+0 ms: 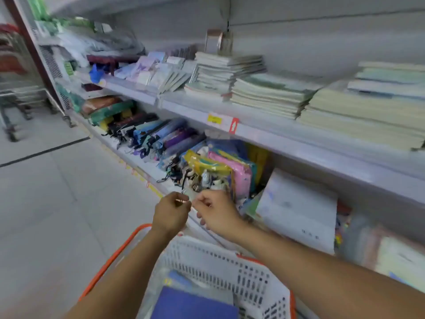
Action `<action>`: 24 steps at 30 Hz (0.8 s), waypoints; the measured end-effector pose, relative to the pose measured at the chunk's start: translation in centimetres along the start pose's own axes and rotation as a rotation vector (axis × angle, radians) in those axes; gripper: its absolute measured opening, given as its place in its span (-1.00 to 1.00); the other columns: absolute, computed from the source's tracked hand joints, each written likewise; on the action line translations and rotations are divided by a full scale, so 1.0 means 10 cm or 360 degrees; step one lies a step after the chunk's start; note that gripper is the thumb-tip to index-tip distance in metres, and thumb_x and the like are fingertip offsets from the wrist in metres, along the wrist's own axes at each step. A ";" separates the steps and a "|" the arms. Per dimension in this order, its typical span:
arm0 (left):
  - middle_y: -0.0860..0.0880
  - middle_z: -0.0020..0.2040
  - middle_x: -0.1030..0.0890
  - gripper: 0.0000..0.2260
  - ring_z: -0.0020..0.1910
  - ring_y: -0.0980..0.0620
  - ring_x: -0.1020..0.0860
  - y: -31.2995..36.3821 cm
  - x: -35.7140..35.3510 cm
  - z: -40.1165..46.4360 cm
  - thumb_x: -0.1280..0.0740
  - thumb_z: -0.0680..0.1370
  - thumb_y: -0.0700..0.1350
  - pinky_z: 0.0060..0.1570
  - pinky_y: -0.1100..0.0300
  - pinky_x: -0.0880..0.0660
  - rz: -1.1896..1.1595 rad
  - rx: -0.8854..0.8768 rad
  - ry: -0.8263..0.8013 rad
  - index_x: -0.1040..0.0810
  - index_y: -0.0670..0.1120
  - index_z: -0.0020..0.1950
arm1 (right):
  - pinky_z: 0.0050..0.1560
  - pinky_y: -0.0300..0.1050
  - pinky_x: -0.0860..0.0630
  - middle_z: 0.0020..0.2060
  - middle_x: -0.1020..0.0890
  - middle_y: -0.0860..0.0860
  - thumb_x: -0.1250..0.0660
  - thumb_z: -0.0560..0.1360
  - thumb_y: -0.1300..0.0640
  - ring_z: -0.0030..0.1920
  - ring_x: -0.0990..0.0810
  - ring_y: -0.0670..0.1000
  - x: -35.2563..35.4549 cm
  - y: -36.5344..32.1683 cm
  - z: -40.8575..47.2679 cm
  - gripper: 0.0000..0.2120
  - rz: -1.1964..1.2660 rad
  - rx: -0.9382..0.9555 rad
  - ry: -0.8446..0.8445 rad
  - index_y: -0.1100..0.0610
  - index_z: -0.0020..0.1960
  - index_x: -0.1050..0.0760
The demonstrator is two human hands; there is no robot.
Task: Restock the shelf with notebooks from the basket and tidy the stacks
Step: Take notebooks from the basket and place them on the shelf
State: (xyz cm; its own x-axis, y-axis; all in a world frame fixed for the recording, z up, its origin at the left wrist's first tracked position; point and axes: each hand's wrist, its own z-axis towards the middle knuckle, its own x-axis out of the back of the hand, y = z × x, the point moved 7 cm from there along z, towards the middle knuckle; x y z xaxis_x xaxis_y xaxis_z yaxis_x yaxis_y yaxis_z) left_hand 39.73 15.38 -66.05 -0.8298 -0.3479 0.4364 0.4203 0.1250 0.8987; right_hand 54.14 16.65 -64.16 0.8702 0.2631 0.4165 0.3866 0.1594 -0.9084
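Above the basket (pixel 230 261) | left hand (pixel 171 211) and right hand (pixel 217 212) meet, fingers curled, pinching something too small and blurred to name | blue notebook (pixel 193 305) lies in the basket | notebook stacks (pixel 271 95) sit on the shelf (pixel 264 130) above

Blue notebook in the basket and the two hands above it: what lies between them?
Head view: only the white basket's perforated far wall lies between the blue notebook and the left hand and right hand.
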 end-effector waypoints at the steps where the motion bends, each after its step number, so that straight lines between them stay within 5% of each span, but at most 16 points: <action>1: -0.11 -0.26 -0.64 -0.90 -0.38 -0.05 -0.58 -0.61 -0.02 -0.23 -0.33 0.50 -0.27 -0.40 0.19 -0.47 0.0047 0.0313 -0.0120 -0.60 -0.18 -0.02 | -0.18 0.01 -0.62 -0.21 -0.62 0.08 -0.30 0.58 0.08 -0.29 -0.58 0.03 -0.36 0.49 -0.19 -0.85 -0.0008 -0.0403 -0.0361 0.17 -0.04 -0.54; 3: -0.20 -0.29 -0.59 -0.94 -0.42 -0.08 -0.51 -1.66 -0.01 -0.74 -0.32 0.50 -0.31 -0.40 0.16 -0.43 0.0148 0.0734 -0.0306 -0.56 -0.23 -0.06 | -0.07 0.00 -0.65 -0.13 -0.57 0.11 -0.36 0.55 0.06 -0.21 -0.57 0.04 -0.80 1.38 -0.71 -0.78 -0.0163 -0.0986 -0.0760 0.20 0.09 -0.52; 6: -0.17 -0.31 -0.58 -0.95 -0.37 -0.09 -0.55 -2.56 -0.09 -1.37 -0.36 0.51 -0.22 -0.35 0.13 -0.47 0.0550 0.0943 -0.0647 -0.56 -0.20 -0.08 | 0.08 0.08 -0.60 -0.05 -0.51 0.14 -0.42 0.53 0.08 -0.12 -0.55 0.07 -1.03 2.20 -1.38 -0.63 -0.0472 -0.1319 -0.0807 0.22 0.25 -0.45; 10: -0.23 0.21 -0.56 -0.58 0.17 -0.16 -0.55 -2.91 -0.23 -1.71 -0.34 0.55 -0.08 0.07 0.09 -0.47 0.0977 0.0824 -0.0931 -0.39 -0.23 0.33 | 0.31 0.15 -0.44 0.50 -0.27 0.14 -0.48 0.49 0.11 0.42 -0.36 0.22 -1.08 2.82 -1.87 -0.23 -0.0220 -0.1681 -0.0515 0.21 0.54 -0.14; 15: -0.21 0.47 -0.32 -0.66 0.17 -0.08 -0.49 -2.98 -0.36 -1.90 -0.21 0.63 0.03 0.17 0.10 -0.35 0.1140 0.0837 -0.1333 -0.41 -0.19 0.26 | 0.28 0.15 -0.47 0.55 -0.17 0.12 -0.51 0.45 0.13 0.43 -0.35 0.22 -1.23 3.06 -1.86 -0.04 -0.0101 -0.1604 -0.0220 0.16 0.60 0.06; 19: -0.14 0.57 -0.14 -0.35 0.50 -0.13 -0.23 -3.12 -0.52 -1.96 -0.22 0.62 0.11 0.43 0.03 -0.24 0.1062 0.0873 -0.1508 -0.07 -0.20 0.57 | 0.11 0.02 -0.55 0.56 -0.17 0.08 -0.59 0.36 0.12 0.38 -0.42 0.20 -1.33 3.13 -1.74 0.10 -0.0076 -0.1540 -0.0123 0.08 0.61 0.11; 22: -0.10 0.58 -0.13 -0.31 0.52 -0.10 -0.20 -3.15 -0.58 -2.01 -0.24 0.59 0.15 0.45 0.01 -0.22 0.1031 0.0872 -0.1536 -0.05 -0.15 0.58 | 0.15 0.09 -0.57 0.39 -0.45 0.15 -0.61 0.34 0.15 0.26 -0.54 0.19 -1.20 3.23 -1.54 -0.16 -0.0203 -0.1411 -0.0191 0.17 0.51 -0.26; 24: -0.09 0.59 -0.10 -0.27 0.52 -0.11 -0.20 -3.09 -0.55 -2.02 -0.23 0.59 0.19 0.46 -0.01 -0.22 0.0963 0.0937 -0.1525 -0.01 -0.14 0.59 | -0.06 0.02 -0.60 0.01 -0.64 0.14 -0.60 0.34 0.14 -0.07 -0.62 0.12 -1.07 3.17 -1.44 -0.62 -0.0445 -0.1222 -0.0173 0.18 0.06 -0.54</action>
State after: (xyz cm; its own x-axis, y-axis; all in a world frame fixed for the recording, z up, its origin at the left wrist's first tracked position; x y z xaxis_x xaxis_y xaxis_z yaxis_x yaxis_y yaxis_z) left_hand 38.80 -5.36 -97.07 -0.5990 0.6841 0.4162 0.8007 0.5049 0.3224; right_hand 61.48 5.15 -97.91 0.6918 0.4068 0.5967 0.7200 -0.4518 -0.5268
